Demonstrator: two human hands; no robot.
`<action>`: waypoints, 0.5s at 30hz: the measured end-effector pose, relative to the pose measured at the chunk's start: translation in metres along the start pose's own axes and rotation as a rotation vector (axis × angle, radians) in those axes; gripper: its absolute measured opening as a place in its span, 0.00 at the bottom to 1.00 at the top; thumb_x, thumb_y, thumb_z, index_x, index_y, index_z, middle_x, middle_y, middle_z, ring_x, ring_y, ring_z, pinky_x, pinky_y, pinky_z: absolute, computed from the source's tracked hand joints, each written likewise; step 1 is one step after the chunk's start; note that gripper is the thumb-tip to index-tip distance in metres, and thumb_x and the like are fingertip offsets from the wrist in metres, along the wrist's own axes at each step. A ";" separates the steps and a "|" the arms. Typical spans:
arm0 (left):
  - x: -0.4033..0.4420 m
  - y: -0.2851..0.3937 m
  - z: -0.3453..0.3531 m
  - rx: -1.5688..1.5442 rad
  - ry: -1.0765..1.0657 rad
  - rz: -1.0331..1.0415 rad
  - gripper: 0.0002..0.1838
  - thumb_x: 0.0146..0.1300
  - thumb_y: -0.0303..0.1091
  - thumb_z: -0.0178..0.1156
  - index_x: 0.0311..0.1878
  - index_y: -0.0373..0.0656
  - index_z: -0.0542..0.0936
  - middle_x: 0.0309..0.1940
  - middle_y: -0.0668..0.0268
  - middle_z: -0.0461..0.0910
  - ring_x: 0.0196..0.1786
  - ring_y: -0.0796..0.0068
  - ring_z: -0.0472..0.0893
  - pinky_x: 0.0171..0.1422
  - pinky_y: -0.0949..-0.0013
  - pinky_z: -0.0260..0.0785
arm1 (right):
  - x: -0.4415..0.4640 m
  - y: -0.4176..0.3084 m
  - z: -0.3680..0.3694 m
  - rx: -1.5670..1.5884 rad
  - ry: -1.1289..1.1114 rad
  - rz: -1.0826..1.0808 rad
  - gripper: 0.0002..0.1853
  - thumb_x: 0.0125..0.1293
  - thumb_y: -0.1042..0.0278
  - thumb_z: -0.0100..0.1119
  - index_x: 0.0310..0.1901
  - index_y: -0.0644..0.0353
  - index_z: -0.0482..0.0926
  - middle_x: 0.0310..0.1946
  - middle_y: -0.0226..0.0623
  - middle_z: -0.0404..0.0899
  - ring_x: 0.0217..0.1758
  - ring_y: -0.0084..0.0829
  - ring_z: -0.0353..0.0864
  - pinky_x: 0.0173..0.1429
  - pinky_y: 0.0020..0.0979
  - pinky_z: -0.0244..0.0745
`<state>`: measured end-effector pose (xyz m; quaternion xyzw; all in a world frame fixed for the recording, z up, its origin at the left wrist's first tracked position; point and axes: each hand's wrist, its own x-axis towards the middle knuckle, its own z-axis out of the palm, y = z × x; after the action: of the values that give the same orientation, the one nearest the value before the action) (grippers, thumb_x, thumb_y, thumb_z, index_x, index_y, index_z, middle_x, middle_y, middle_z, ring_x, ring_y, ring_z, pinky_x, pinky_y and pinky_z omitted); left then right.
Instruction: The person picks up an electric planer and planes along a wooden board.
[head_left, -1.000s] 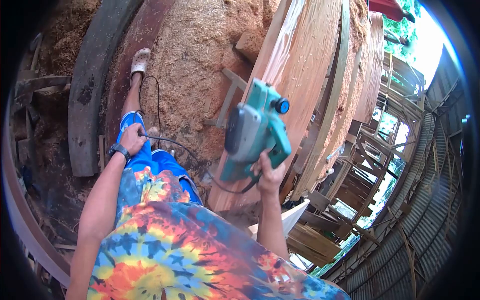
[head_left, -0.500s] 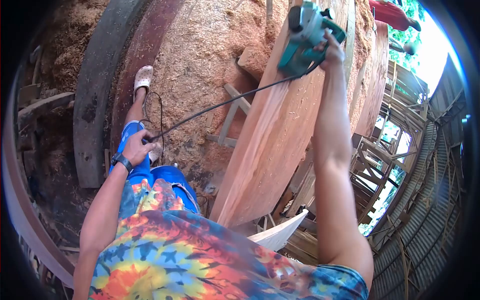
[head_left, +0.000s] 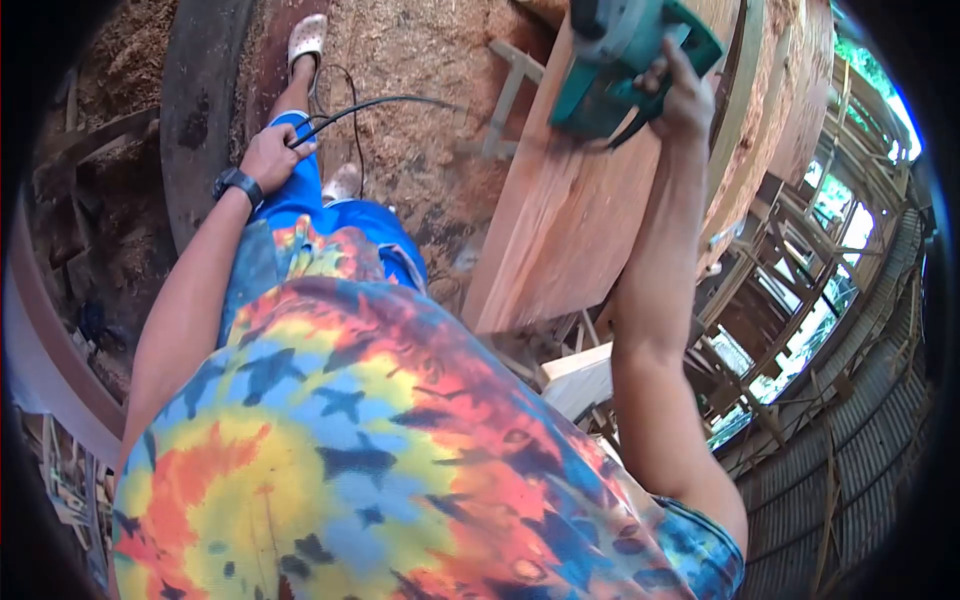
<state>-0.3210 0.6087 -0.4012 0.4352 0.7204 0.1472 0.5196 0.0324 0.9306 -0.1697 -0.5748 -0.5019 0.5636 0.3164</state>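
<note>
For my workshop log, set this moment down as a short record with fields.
Tool: green power planer, partly out of view
Work surface: long reddish board, planer over its far part
Right hand: grips the planer's handle
Left hand: holds a dark cord
Left wrist: dark watch
Clothing: tie-dyed shirt, blue shorts
Ground: strewn with wood shavings
</note>
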 end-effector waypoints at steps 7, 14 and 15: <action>-0.031 -0.017 0.068 0.108 0.020 0.122 0.18 0.60 0.42 0.71 0.28 0.37 0.76 0.26 0.51 0.80 0.30 0.58 0.79 0.37 0.57 0.68 | -0.321 0.091 -0.003 -0.099 0.174 0.151 0.11 0.65 0.69 0.68 0.43 0.61 0.75 0.23 0.29 0.74 0.19 0.21 0.73 0.26 0.26 0.68; -0.067 0.020 0.092 0.397 -0.273 0.082 0.10 0.52 0.29 0.61 0.37 0.35 0.84 0.39 0.44 0.84 0.47 0.44 0.84 0.53 0.50 0.75 | -0.512 0.162 -0.018 -0.090 0.301 0.405 0.15 0.59 0.74 0.74 0.45 0.64 0.78 0.27 0.30 0.79 0.25 0.20 0.76 0.29 0.23 0.70; -0.068 0.022 0.093 0.389 -0.291 0.075 0.10 0.52 0.29 0.61 0.37 0.36 0.85 0.39 0.44 0.84 0.47 0.44 0.84 0.53 0.49 0.76 | -0.516 0.164 -0.019 -0.057 0.286 0.399 0.15 0.59 0.75 0.74 0.45 0.64 0.78 0.25 0.28 0.78 0.24 0.19 0.75 0.28 0.23 0.68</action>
<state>-0.2231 0.5462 -0.3835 0.5703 0.6359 -0.0395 0.5185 0.1588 0.4048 -0.1482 -0.7451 -0.3443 0.5135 0.2502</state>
